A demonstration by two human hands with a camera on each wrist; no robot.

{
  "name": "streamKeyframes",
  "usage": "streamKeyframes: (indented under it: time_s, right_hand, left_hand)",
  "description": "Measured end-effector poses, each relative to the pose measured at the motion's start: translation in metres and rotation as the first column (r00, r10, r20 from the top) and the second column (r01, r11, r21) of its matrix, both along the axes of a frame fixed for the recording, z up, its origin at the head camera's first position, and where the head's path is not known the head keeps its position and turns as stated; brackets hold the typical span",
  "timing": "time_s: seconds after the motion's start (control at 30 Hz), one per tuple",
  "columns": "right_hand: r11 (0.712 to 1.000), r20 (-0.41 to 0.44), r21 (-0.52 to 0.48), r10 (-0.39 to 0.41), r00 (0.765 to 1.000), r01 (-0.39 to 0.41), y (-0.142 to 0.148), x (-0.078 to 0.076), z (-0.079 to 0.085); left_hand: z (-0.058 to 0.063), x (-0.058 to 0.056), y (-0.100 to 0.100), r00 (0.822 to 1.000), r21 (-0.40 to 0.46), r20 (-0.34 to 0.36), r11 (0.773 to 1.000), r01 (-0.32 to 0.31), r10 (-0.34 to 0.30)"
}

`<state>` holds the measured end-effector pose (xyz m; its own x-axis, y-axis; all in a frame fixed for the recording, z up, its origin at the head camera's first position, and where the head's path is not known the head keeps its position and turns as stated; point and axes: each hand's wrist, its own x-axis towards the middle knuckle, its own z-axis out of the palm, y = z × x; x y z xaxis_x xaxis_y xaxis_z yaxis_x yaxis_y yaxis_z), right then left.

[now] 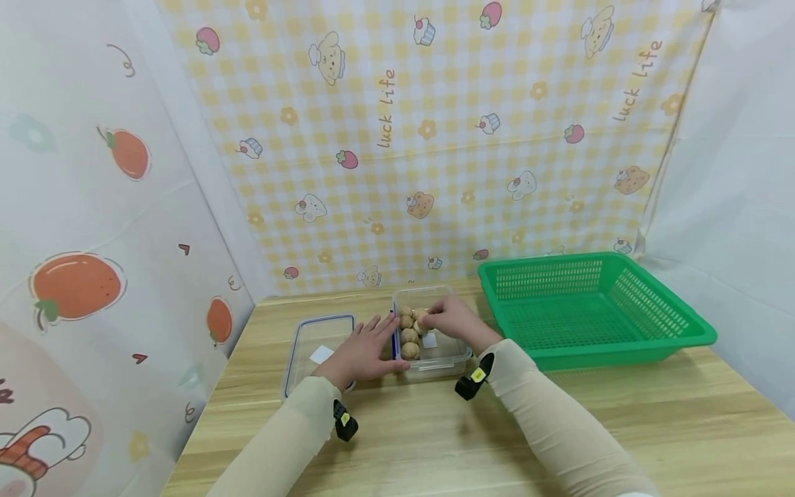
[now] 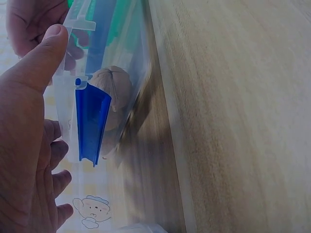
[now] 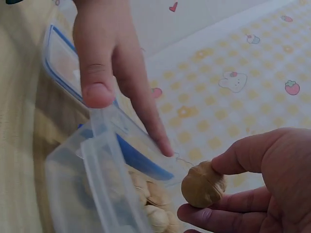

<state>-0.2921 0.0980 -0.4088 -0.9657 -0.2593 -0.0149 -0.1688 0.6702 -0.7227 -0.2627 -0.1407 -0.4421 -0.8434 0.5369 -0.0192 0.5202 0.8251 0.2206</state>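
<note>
A clear plastic food container (image 1: 450, 353) stands on the table with several walnuts (image 1: 410, 336) along its left side. My left hand (image 1: 366, 351) rests at the container's left rim, its fingers spread; in the left wrist view the thumb (image 2: 44, 56) lies along the rim near a blue clip (image 2: 91, 124). Over the container, my right hand (image 1: 458, 323) pinches a walnut (image 3: 203, 184) between thumb and fingers. That walnut is held above the others (image 3: 158, 213), apart from them. A small white packet (image 1: 429, 339) lies on the container's bottom.
A clear lid with a blue seal (image 1: 301, 352) lies on the table left of the container, partly behind my left hand; a white square (image 1: 321, 355) shows on it. To the right is a large green plastic basket (image 1: 528, 357). Patterned cloth (image 1: 428, 166) hangs behind the table.
</note>
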Motion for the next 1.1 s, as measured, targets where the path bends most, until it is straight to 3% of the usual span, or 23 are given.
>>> streamKeyframes:
  time_s: [0.3,0.57,0.8,1.1]
  right_hand:
    - [0.999,-0.018,0.031,-0.017,1.000,0.017,-0.010,0.007,-0.017]
    - [0.995,-0.123,0.098,0.017,0.992,-0.005,-0.017,0.008,-0.028]
    - [0.988,-0.167,0.154,0.007,0.986,0.019,-0.020,0.009,-0.033]
    - [0.984,-0.128,0.178,0.011,0.992,0.012,-0.022,0.009,-0.030]
  left_hand:
    - [-0.001,-0.001,0.000,1.000,0.000,-0.003,1.000,-0.010,0.010]
    - [-0.003,-0.003,-0.001,1.000,-0.012,-0.007,1.000,-0.010,0.010]
    - [-0.002,-0.001,0.000,1.000,0.000,-0.014,1.000,-0.006,0.006]
    - [0.005,0.002,-0.008,0.999,-0.001,-0.023,1.000,-0.025,0.025]
